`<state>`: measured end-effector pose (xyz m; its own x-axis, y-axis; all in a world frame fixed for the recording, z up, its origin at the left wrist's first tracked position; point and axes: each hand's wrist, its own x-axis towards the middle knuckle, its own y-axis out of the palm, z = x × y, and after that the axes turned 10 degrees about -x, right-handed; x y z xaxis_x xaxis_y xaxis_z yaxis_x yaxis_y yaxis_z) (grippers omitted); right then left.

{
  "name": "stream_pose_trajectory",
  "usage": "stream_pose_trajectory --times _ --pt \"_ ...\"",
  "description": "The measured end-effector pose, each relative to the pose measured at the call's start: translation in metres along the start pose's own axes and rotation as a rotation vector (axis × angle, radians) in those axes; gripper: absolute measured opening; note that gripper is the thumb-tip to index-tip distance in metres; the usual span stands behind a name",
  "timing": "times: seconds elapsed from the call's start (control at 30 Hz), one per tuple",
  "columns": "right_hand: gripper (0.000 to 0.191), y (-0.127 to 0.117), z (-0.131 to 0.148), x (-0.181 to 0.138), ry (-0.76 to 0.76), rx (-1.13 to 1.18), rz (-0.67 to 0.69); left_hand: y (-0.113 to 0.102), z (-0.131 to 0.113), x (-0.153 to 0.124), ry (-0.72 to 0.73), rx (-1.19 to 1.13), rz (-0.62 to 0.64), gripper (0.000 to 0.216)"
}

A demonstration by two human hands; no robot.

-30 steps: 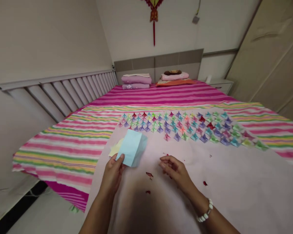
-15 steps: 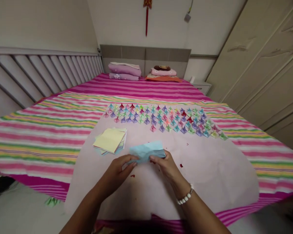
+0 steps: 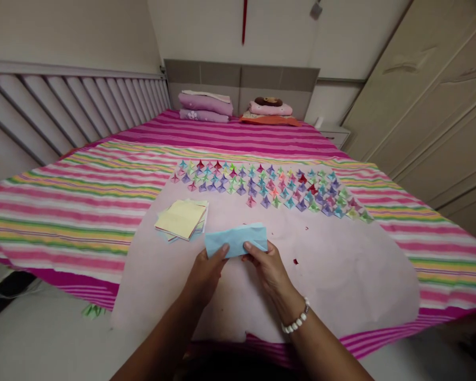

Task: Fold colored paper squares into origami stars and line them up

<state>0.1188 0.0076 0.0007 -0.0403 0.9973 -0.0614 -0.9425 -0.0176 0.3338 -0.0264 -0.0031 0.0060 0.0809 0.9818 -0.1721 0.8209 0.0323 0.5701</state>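
A folded sheet of light blue paper (image 3: 238, 239) is held up over the pale board, its long side running left to right. My left hand (image 3: 210, 269) grips its lower left part, thumb pressed on the front face. With a white bead bracelet at the wrist, my right hand (image 3: 266, 262) pinches the lower right part, thumb also on the front. The fingers behind the paper are mostly hidden. Left of the paper lies a stack of square paper sheets (image 3: 181, 219), pale yellow on top. Beyond it stand rows of small folded paper shapes (image 3: 277, 188) in many colours.
The pale board (image 3: 341, 275) rests on a bed with a striped bedspread (image 3: 63, 211). Small red scraps (image 3: 295, 261) lie on the board. Folded bedding (image 3: 205, 107) sits by the headboard (image 3: 202, 74). A slatted rail (image 3: 83, 106) runs along the left, a wardrobe (image 3: 432, 116) along the right.
The blue paper has turned its front face up towards me and looks narrower and flatter. My left thumb has moved onto its face. The view has tilted slightly down.
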Motion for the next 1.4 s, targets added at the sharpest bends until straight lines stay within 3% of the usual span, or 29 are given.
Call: stream_pose_trajectory --times 0.3,0.4,0.53,0.63,0.73,0.87,0.97,1.07,1.27,1.4 --pt "0.021 -0.016 0.016 0.000 0.041 -0.047 -0.035 -0.005 -0.020 0.004 0.075 0.229 -0.133 0.028" --pt "0.021 -0.014 0.017 -0.001 0.029 -0.041 -0.049 0.001 -0.018 0.005 0.078 0.036 -0.036 0.028" --pt "0.022 -0.012 0.013 -0.002 0.023 -0.073 -0.053 0.012 -0.008 0.002 -0.058 -0.147 0.198 0.032" --pt "0.020 -0.013 0.011 -0.003 -0.019 -0.154 -0.040 0.015 -0.005 0.000 -0.120 -0.190 0.162 0.035" --pt "0.027 -0.020 0.011 -0.007 -0.146 -0.295 -0.044 0.014 -0.008 0.001 -0.121 -0.206 0.066 0.034" --pt "0.043 -0.027 0.015 -0.015 -0.465 -0.634 0.064 0.010 -0.016 0.002 -0.105 -0.204 -0.026 0.033" --pt "0.050 -0.028 0.017 -0.019 -0.650 -0.925 0.155 0.009 -0.018 0.001 -0.119 -0.199 0.009 0.035" --pt "0.044 -0.026 0.017 -0.018 -0.724 -1.050 0.178 0.009 -0.018 -0.002 -0.129 -0.185 0.088 0.032" --pt "0.027 -0.025 0.017 -0.014 -0.687 -0.952 0.177 0.009 -0.020 -0.007 -0.132 -0.137 0.113 0.029" --pt "0.013 -0.020 0.019 -0.013 -0.560 -0.765 0.163 0.009 -0.019 -0.007 -0.144 -0.146 0.147 0.033"
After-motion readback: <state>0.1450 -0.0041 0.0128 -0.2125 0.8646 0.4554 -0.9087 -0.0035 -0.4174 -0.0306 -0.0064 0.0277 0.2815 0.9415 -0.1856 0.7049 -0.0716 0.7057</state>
